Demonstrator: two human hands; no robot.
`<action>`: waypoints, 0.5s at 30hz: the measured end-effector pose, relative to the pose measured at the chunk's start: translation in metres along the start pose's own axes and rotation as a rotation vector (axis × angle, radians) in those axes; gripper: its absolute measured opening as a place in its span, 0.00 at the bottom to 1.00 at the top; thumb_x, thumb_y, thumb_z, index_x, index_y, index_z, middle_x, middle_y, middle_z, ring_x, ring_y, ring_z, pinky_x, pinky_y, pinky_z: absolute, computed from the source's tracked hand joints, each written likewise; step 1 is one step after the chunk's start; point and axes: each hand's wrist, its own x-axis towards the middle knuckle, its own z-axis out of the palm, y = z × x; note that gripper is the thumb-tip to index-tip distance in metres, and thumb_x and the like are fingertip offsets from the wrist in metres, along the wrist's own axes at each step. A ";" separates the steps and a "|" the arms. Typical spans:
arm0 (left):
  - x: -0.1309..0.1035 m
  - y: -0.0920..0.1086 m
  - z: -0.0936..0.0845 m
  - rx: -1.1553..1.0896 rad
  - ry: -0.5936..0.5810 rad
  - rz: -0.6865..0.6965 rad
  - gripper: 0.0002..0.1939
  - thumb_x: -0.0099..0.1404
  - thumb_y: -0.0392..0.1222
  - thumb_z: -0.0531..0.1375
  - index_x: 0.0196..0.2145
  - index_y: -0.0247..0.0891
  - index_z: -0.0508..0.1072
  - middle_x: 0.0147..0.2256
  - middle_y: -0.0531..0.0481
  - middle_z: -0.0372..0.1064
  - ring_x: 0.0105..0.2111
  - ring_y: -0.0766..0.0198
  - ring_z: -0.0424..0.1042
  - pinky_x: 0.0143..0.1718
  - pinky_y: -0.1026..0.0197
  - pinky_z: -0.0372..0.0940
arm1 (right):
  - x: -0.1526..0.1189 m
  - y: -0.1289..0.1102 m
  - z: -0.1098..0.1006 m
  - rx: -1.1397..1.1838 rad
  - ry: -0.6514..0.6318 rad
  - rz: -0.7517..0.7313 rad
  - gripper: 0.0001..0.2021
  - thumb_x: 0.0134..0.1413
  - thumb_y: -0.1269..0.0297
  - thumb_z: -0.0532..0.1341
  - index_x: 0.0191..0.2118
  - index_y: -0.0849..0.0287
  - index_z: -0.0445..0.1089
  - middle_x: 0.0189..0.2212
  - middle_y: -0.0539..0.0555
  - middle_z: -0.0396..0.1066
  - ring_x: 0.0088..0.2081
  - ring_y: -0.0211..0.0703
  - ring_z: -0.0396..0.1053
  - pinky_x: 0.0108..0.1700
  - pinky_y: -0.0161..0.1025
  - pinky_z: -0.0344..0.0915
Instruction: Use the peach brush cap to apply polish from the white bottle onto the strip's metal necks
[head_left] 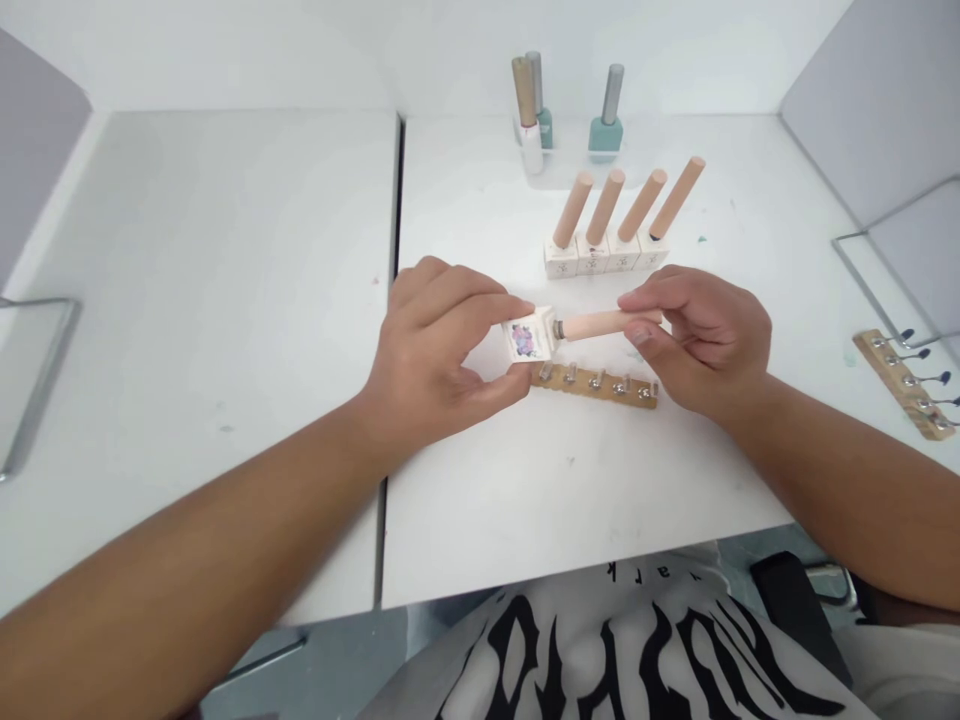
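Observation:
My left hand (442, 345) pinches a square white nail polish bottle (529, 338) with a purple flower picture on its side. The bottle lies tilted sideways above the table. My right hand (701, 335) grips the end of its long pink cap (600, 324) between thumb and fingers. A narrow gap with a dark threaded neck shows between cap and bottle. Just below them, a wooden strip (596, 382) with several clear nail tips on metal clips lies on the table. Behind, several matching pink-capped bottles (607, 250) stand in a row.
At the back, a clear tray (574, 170) holds a white bottle with a gold cap (531, 145) and teal bottles (605, 135) with silver caps. A second wooden strip (904, 385) with dark nail tips lies at the right. A dark seam (400, 200) divides the white tabletops.

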 end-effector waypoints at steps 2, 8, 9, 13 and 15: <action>0.000 -0.001 0.000 0.002 0.007 0.018 0.17 0.54 0.39 0.65 0.42 0.44 0.68 0.32 0.52 0.69 0.28 0.60 0.64 0.29 0.55 0.60 | -0.001 -0.001 0.001 0.013 0.013 0.041 0.06 0.55 0.74 0.59 0.37 0.57 0.70 0.24 0.48 0.66 0.27 0.34 0.66 0.29 0.36 0.63; -0.001 -0.004 0.000 0.004 0.012 0.042 0.16 0.55 0.40 0.65 0.42 0.42 0.69 0.32 0.52 0.69 0.28 0.62 0.65 0.28 0.56 0.60 | -0.001 -0.005 -0.002 0.044 0.012 0.125 0.06 0.55 0.73 0.59 0.37 0.57 0.70 0.23 0.47 0.63 0.27 0.34 0.65 0.30 0.37 0.63; -0.001 -0.004 0.000 0.004 0.009 0.038 0.16 0.55 0.40 0.65 0.41 0.42 0.69 0.32 0.51 0.69 0.28 0.62 0.65 0.28 0.55 0.60 | -0.001 -0.005 -0.003 0.063 0.019 0.149 0.06 0.55 0.73 0.59 0.37 0.57 0.71 0.23 0.47 0.63 0.27 0.34 0.66 0.31 0.37 0.63; -0.001 -0.003 -0.001 0.002 -0.016 0.021 0.16 0.55 0.40 0.64 0.42 0.46 0.68 0.32 0.53 0.70 0.27 0.63 0.65 0.28 0.55 0.61 | -0.004 -0.004 -0.005 0.142 0.096 0.282 0.04 0.57 0.69 0.60 0.36 0.55 0.72 0.23 0.47 0.65 0.26 0.34 0.64 0.29 0.38 0.61; -0.001 -0.001 -0.003 -0.003 -0.039 -0.037 0.17 0.55 0.39 0.64 0.42 0.49 0.67 0.33 0.54 0.70 0.28 0.61 0.66 0.29 0.54 0.61 | -0.005 -0.002 -0.004 0.193 0.140 0.354 0.04 0.57 0.67 0.60 0.34 0.54 0.73 0.23 0.47 0.66 0.25 0.35 0.64 0.27 0.38 0.60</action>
